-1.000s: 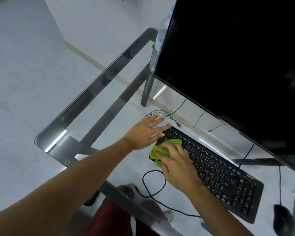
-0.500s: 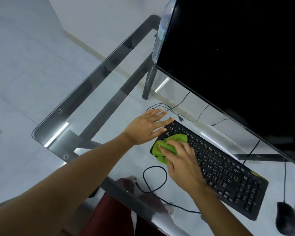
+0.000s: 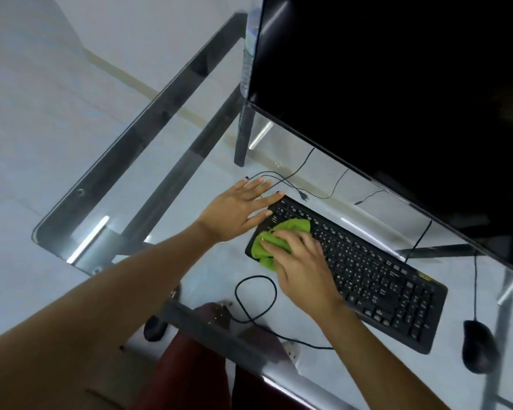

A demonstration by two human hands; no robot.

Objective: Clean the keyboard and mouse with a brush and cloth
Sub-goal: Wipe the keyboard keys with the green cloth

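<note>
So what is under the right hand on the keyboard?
A green cloth, bunched under the right hand on the keyboard's left end. The keys beneath are covered.

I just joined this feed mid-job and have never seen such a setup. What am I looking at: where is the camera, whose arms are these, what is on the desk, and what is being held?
There is no machine here: a person works with bare hands, and one camera on their head looks down at them. The desk is glass, so you see the floor through it. On it lie a black keyboard, a mouse at the right, cables and a dark monitor. The right hand presses a green cloth onto the keyboard's left end. The left hand lies flat and open at that end, fingertips on the keyboard's edge. No brush is in view.
</note>
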